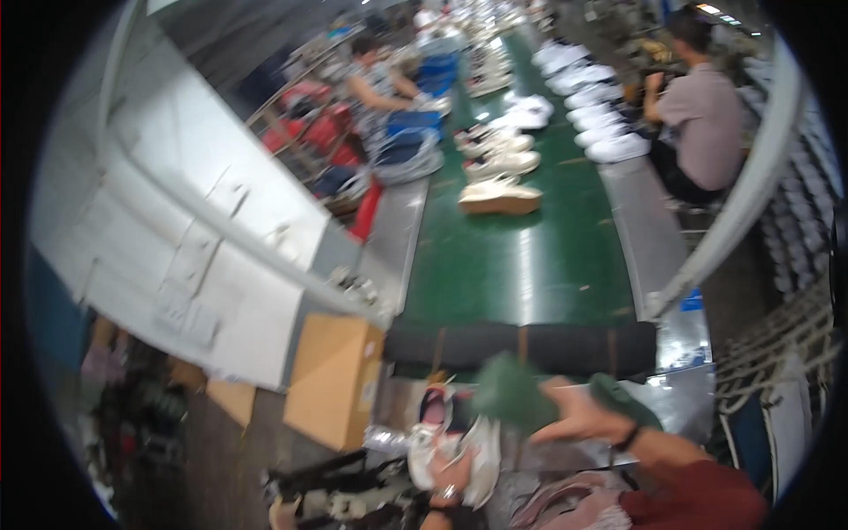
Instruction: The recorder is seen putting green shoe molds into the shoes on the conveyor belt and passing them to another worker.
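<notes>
At the lower middle, my left hand (pixel 449 471) is closed on a white shoe (pixel 424 452) with a dark collar and a reddish inside. Right beside it lies another white shoe (pixel 482 464), partly covered by my fingers. My right hand (pixel 579 417), to the right, is closed around a green shoe last (pixel 512 395), its tip pointing left and smeared by motion. More green (pixel 623 399) shows behind that hand; whether it is the same last or a second one, I cannot tell. Both hands are over the metal table end (pixel 680 402) in front of the belt.
A green conveyor belt (pixel 521 256) runs away from me, carrying several cream shoes (pixel 501 196). White shoes (pixel 614 146) line its right ledge. An orange-brown carton (pixel 327 380) stands at left. People sit at both sides, one at left (pixel 375 93), one at right (pixel 702 115).
</notes>
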The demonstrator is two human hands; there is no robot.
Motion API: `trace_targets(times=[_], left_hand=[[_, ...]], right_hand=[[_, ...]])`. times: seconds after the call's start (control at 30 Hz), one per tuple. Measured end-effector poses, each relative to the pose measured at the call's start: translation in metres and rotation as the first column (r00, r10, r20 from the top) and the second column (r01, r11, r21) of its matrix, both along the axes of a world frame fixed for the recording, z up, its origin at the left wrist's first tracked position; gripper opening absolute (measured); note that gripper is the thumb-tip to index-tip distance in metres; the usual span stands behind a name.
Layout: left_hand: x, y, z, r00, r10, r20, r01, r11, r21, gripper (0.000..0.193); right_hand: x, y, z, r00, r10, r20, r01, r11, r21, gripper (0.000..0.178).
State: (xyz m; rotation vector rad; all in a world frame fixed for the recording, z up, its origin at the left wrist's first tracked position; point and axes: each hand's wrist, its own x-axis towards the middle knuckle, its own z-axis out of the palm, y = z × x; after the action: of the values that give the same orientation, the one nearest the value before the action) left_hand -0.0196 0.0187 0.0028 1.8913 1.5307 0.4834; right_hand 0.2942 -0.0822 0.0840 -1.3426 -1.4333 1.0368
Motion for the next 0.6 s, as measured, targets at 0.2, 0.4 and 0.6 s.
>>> trace_targets(times=[0.2,0.4,0.6], left_hand=[[0.034,0.062,0.008,0.932,-0.306,-0.193,0.340,0.923,0.179,0.057],[0.036,0.098,-0.007,0.553,-0.416,-0.722,0.652,0.755,0.064,0.073],[0.029,0.143,-0.042,0.382,-0.709,-0.593,0.648,0.663,-0.375,0.071]], right_hand=[[0.107,-0.116,-0.063,0.588,-0.756,0.287,0.805,0.582,-0.114,0.090],[0.114,-0.153,-0.131,0.505,-0.638,0.582,0.846,0.498,-0.189,0.088],[0.093,-0.137,-0.136,0.616,-0.521,0.591,0.737,0.647,-0.197,0.087]])
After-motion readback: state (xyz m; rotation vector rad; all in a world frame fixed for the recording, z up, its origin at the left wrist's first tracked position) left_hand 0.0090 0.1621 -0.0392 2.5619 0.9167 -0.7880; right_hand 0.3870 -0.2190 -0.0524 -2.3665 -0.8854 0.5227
